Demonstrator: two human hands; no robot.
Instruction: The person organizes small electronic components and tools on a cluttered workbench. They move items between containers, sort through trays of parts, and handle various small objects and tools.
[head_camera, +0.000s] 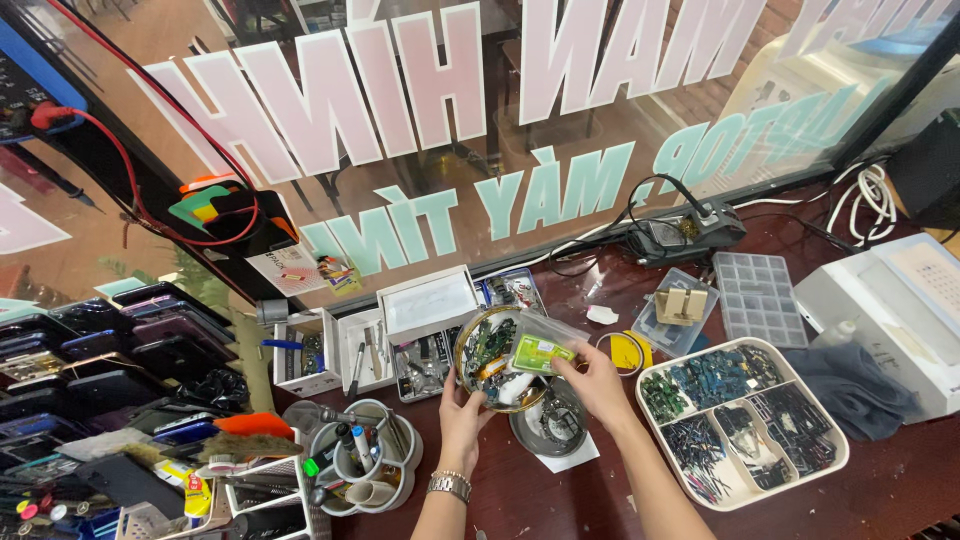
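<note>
Green-labelled bag (541, 350) pinched in right hand (600, 383) fingers over the bowl (490, 360), which the left hand (462, 412) grips above the table (880, 480). Looks mid-sorting; needs steady hands.

The round tin (487, 362) sits mid-table, held up by the left hand (460, 415) under it; the right hand (597, 380) is just right of the tin, gripping a small clear bag (543, 348) over its rim. A second round dish (550, 425) lies below the tin. Right of the tin stands a tray with 4 compartments (740, 420). Left of it stand open boxes (365, 345), and behind it runs the window (480, 130)
</note>
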